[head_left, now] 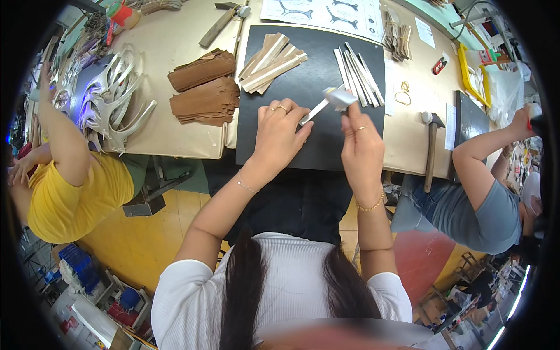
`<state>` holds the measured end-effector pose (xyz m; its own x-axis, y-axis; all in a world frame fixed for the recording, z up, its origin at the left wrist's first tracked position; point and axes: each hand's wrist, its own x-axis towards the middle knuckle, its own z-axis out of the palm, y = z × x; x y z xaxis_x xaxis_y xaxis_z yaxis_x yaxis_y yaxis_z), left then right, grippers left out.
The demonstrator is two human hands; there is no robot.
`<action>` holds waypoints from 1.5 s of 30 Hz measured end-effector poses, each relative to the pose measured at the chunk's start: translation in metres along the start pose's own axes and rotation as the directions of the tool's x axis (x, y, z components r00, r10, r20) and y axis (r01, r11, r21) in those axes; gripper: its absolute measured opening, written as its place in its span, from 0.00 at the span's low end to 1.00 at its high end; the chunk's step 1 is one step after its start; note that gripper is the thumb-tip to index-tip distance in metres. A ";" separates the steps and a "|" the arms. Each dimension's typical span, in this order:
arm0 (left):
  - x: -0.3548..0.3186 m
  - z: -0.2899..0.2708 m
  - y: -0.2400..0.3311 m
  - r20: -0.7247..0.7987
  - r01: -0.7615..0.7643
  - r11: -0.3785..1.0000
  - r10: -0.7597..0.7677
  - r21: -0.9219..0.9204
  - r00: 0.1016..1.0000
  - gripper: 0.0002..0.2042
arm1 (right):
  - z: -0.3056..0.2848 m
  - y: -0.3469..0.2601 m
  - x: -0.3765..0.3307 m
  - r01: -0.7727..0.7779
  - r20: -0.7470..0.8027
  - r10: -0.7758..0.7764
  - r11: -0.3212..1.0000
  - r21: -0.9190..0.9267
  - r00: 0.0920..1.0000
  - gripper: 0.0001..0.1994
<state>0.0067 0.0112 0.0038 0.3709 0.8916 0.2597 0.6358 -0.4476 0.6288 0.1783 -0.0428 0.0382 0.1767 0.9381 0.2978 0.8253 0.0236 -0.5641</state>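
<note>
White printed paper [319,16] behind black rectangular mat [324,146]; your left hand [280,131] pinches narrow white strip [315,111], right hand [362,149] grips grey-white object [341,98].

One fisheye camera, the left of a pair on the person's head, looks steeply down over the white shirt [291,280] onto the surface [192,140]. It sits fairly near: the left grip [277,133] and right grip [363,146] show around mid-picture, while the wide lens takes in the floor [143,248] below and bends straight edges toward its rim.

Grey tool [340,98], grip hidden by right hand [361,143]
</note>
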 end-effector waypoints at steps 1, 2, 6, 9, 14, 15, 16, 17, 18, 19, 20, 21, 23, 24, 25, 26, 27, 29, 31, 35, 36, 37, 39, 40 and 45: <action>0.002 0.002 0.003 0.013 -0.007 1.000 0.007 0.010 1.000 0.09 | -0.001 0.004 0.002 -0.020 -0.033 0.019 1.000 -0.005 0.999 0.22; 0.004 0.002 0.006 0.046 -0.010 1.000 0.009 0.027 0.999 0.09 | 0.000 0.008 0.007 -0.031 0.017 0.032 0.998 -0.049 0.999 0.22; 0.006 0.006 0.015 0.222 -0.014 1.000 0.019 -0.026 0.975 0.09 | -0.002 0.019 0.017 -0.065 0.115 0.080 0.990 -0.125 0.990 0.20; 0.005 0.011 0.017 0.247 -0.050 0.990 0.082 -0.133 0.965 0.10 | -0.008 0.021 0.014 -0.176 0.055 0.174 0.983 0.047 0.983 0.18; 0.012 0.021 0.007 0.180 -0.376 0.917 0.351 0.132 0.919 0.15 | -0.030 0.024 0.000 -0.323 0.023 0.325 0.930 0.177 0.946 0.18; 0.015 0.025 0.005 0.189 -0.385 0.909 0.355 0.157 0.916 0.16 | -0.034 0.025 -0.002 -0.352 0.030 0.353 0.915 0.196 0.935 0.18; 0.019 0.028 0.003 0.199 -0.393 0.901 0.357 0.182 0.912 0.18 | -0.037 0.026 -0.004 -0.369 0.023 0.371 0.911 0.184 0.928 0.19; 0.023 0.032 0.002 0.208 -0.400 0.893 0.359 0.207 0.910 0.20 | -0.039 0.027 -0.006 -0.369 0.027 0.370 0.911 0.185 0.929 0.19; 0.029 0.037 0.000 0.195 -0.396 0.883 0.355 0.253 0.914 0.21 | -0.040 0.029 -0.008 -0.378 0.032 0.378 0.908 0.181 0.925 0.19; 0.038 0.043 -0.001 0.180 -0.390 0.871 0.350 0.298 0.919 0.22 | -0.042 0.030 -0.010 -0.395 0.039 0.395 0.903 0.170 0.918 0.19; 0.046 0.048 -0.002 0.167 -0.381 0.859 0.343 0.342 0.924 0.23 | -0.042 0.030 -0.012 -0.389 0.039 0.389 0.903 0.183 0.920 0.19; 0.053 0.053 -0.002 0.171 -0.398 0.851 0.360 0.342 0.917 0.24 | -0.043 0.031 -0.014 -0.389 0.041 0.389 0.900 0.194 0.920 0.19; 0.065 0.058 -0.002 0.194 -0.423 0.837 0.377 0.348 0.906 0.25 | -0.043 0.032 -0.018 -0.394 0.050 0.393 0.896 0.204 0.918 0.19; 0.069 0.058 -0.002 0.179 -0.439 0.847 0.402 0.299 0.898 0.22 | -0.043 0.032 -0.020 -0.402 0.054 0.400 0.893 0.200 0.915 0.19; 0.073 0.055 -0.004 0.125 -0.412 0.864 0.392 0.289 0.911 0.21 | -0.043 0.033 -0.021 -0.412 0.058 0.409 0.890 0.196 0.911 0.19; 0.078 0.050 -0.006 0.097 -0.381 0.882 0.369 0.279 0.924 0.21 | -0.043 0.033 -0.022 -0.401 0.047 0.400 0.893 0.205 0.915 0.19; 0.082 0.043 -0.010 0.100 -0.347 0.897 0.332 0.273 0.938 0.20 | -0.043 0.034 -0.023 -0.393 0.035 0.395 0.894 0.213 0.918 0.19; 0.089 0.020 -0.026 -0.089 -0.165 0.950 0.195 0.266 0.977 0.14 | -0.042 0.035 -0.024 -0.383 0.029 0.387 0.896 0.227 0.922 0.19; 0.087 0.003 -0.037 -0.143 0.030 0.906 0.033 0.421 0.989 0.11 | -0.040 0.034 -0.024 -0.386 0.043 0.387 0.892 0.236 0.921 0.19; 0.085 -0.011 -0.051 -0.057 -0.017 0.938 0.039 0.347 0.998 0.11 | -0.031 0.029 -0.023 -0.348 0.082 0.340 0.883 0.316 0.937 0.19; 0.085 -0.011 -0.052 -0.057 -0.030 0.941 0.052 0.337 0.997 0.10 | -0.029 0.027 -0.022 -0.330 0.085 0.320 0.886 0.327 0.944 0.20; 0.084 -0.009 -0.053 -0.057 -0.048 0.945 0.070 0.325 0.996 0.09 | -0.027 0.025 -0.022 -0.318 0.094 0.304 0.887 0.336 0.948 0.20; 0.085 -0.008 -0.056 -0.080 -0.113 0.938 0.146 0.329 0.986 0.07 | -0.027 0.021 -0.021 -0.291 0.084 0.279 0.899 0.327 0.956 0.20; 0.085 -0.007 -0.058 -0.092 -0.144 0.933 0.184 0.330 0.979 0.06 | -0.027 0.019 -0.021 -0.303 0.098 0.286 0.896 0.324 0.953 0.20; 0.085 -0.007 -0.063 -0.136 -0.143 0.945 0.189 0.296 0.972 0.04 | -0.023 0.012 -0.014 -0.250 0.100 0.233 0.941 0.229 0.967 0.18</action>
<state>-0.0066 0.1158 -0.0093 0.3887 0.7915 0.4716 0.7479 -0.5700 0.3402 0.1979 -0.0637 0.0444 0.3092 0.9476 0.0799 0.6095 -0.1330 -0.7816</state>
